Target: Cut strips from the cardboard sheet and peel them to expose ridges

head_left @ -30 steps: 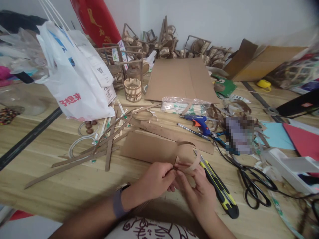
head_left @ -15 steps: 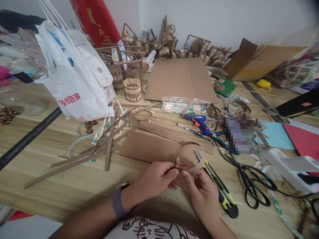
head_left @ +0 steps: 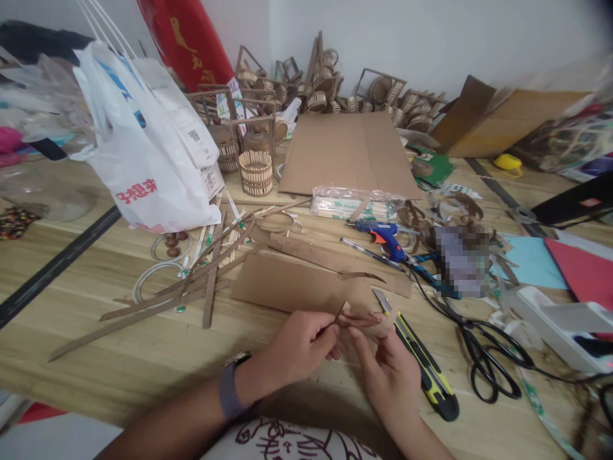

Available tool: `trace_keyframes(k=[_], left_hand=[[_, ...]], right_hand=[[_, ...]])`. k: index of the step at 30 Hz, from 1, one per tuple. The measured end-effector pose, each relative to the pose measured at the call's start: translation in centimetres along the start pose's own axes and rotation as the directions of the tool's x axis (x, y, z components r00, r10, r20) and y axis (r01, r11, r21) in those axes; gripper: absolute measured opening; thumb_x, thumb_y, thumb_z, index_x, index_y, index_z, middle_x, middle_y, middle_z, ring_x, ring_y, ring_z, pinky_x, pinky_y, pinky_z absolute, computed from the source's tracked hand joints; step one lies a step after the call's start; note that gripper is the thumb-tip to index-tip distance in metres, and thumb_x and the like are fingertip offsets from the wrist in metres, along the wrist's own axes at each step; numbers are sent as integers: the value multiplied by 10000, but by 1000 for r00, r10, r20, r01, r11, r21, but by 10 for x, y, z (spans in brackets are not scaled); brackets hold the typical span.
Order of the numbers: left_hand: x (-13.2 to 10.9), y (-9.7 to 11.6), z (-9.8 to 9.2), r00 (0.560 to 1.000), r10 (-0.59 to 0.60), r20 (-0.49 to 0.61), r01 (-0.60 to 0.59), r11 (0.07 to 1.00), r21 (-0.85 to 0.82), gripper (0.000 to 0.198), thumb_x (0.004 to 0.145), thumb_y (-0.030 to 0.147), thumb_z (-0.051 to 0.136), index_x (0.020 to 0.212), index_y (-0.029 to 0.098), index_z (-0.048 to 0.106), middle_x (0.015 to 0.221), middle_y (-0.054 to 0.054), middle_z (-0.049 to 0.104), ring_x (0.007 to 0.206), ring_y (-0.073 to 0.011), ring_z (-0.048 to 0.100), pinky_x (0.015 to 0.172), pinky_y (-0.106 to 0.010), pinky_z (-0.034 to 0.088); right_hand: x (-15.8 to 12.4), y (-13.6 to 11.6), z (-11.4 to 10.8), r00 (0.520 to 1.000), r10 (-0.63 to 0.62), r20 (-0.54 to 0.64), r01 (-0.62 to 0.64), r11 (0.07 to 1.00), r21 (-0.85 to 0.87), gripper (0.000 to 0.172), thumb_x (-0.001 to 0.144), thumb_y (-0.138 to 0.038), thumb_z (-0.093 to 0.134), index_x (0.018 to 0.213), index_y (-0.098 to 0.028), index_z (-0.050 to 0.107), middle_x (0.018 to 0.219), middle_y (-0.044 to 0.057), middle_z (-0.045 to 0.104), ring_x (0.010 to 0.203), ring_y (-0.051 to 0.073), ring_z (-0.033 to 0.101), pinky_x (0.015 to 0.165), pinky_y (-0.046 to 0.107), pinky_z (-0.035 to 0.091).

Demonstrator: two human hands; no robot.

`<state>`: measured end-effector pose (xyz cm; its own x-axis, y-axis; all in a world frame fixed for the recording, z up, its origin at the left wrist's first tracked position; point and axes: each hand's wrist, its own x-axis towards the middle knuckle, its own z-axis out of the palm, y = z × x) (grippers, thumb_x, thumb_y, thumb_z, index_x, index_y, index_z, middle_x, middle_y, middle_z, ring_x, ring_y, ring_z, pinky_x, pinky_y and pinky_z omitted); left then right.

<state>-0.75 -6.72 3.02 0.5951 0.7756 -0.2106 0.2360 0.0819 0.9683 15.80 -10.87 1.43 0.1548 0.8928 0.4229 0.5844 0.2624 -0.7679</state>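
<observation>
Both my hands meet low in the middle of the view, in front of a flat piece of cardboard [head_left: 282, 284]. My left hand [head_left: 306, 342] is closed, pinching one end of a thin brown cardboard strip [head_left: 393, 317] that stands up above its fingers. My right hand [head_left: 387, 367] grips the same strip farther along, and part of it curls over those fingers. How much of the strip lies inside the hands is hidden. A yellow and black utility knife [head_left: 421, 361] lies just right of my right hand, its blade out.
A blue glue gun [head_left: 383, 236] and a pen [head_left: 366, 251] lie beyond the cardboard. Black-handled scissors [head_left: 493, 358] are at right. Loose brown strips [head_left: 209, 287] spread out at left near a white plastic bag [head_left: 148, 172]. A small slatted bucket [head_left: 256, 174] stands farther back.
The curled part of the strip has sunk lower over my right hand. Its upright end leans more to the right, and my hands have hardly shifted.
</observation>
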Motion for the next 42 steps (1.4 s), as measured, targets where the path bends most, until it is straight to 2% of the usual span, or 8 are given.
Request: trace_keyframes(k=[3, 6, 10, 16, 20, 30, 34, 42], left_hand=[[0, -1, -1, 1000, 12, 23, -11, 999, -52, 358, 959, 359, 415, 805, 131, 643, 768, -95, 732, 701, -189, 704, 646, -251, 526], [1, 0, -1, 1000, 4, 17, -3, 998, -68, 363, 953, 384, 444, 808, 126, 653, 771, -91, 732, 709, -190, 706, 651, -251, 525], [2, 1, -2, 1000, 6, 15, -5, 999, -52, 414, 949, 473, 457, 928, 112, 659, 829, -108, 730, 734, -212, 711, 633, -262, 522], [3, 2, -2, 1000, -5, -29, 5, 1000, 19, 378, 967, 428, 424, 900, 133, 650, 789, -91, 722, 711, -203, 706, 632, -257, 517], [1, 4, -1, 1000, -7, -31, 7, 1000, 29, 349, 964, 386, 418, 906, 133, 652, 828, -103, 738, 728, -209, 714, 633, -255, 511], [1, 1, -1, 1000, 20, -9, -20, 1000, -6, 327, 945, 355, 459, 773, 150, 647, 778, -64, 742, 724, -178, 708, 662, -238, 503], [2, 1, -2, 1000, 21, -11, -20, 999, 30, 400, 957, 467, 443, 887, 136, 658, 815, -82, 737, 742, -191, 707, 634, -241, 496], [3, 3, -1, 999, -1, -38, 3, 998, 57, 338, 969, 393, 413, 858, 152, 622, 799, -94, 734, 740, -209, 717, 653, -259, 511]], right_hand=[[1, -1, 1, 988, 153, 2, -150, 965, 215, 130, 914, -334, 628, 950, -229, 695, 882, 61, 788, 768, 202, 742, 672, 305, 598], [1, -2, 1, 982, 187, 14, -183, 938, 295, 113, 906, -324, 639, 898, -221, 687, 861, 61, 788, 731, 192, 745, 657, 289, 605], [-2, 0, 1, 996, 85, 29, -89, 977, 196, 119, 902, -312, 638, 941, -225, 710, 898, 67, 785, 798, 208, 746, 699, 310, 608], [-1, 2, 0, 998, -37, 53, 40, 997, -59, 152, 882, -364, 660, 964, -255, 725, 922, 63, 776, 868, 240, 725, 758, 369, 592], [0, 0, 0, 998, -53, 37, 55, 996, -71, 117, 899, -340, 641, 926, -269, 731, 923, 53, 773, 879, 231, 720, 786, 369, 581], [1, -2, 0, 982, 186, 27, -186, 937, 296, 149, 913, -352, 625, 942, -216, 679, 864, 75, 779, 750, 198, 741, 677, 299, 608], [-3, 1, 1, 994, 109, 20, -111, 976, 190, 150, 913, -344, 623, 957, -220, 694, 908, 79, 779, 805, 205, 740, 713, 322, 610], [1, 0, -2, 996, -72, 48, 78, 987, -140, 187, 902, -414, 633, 971, -265, 723, 904, 49, 776, 847, 235, 723, 766, 367, 589]])
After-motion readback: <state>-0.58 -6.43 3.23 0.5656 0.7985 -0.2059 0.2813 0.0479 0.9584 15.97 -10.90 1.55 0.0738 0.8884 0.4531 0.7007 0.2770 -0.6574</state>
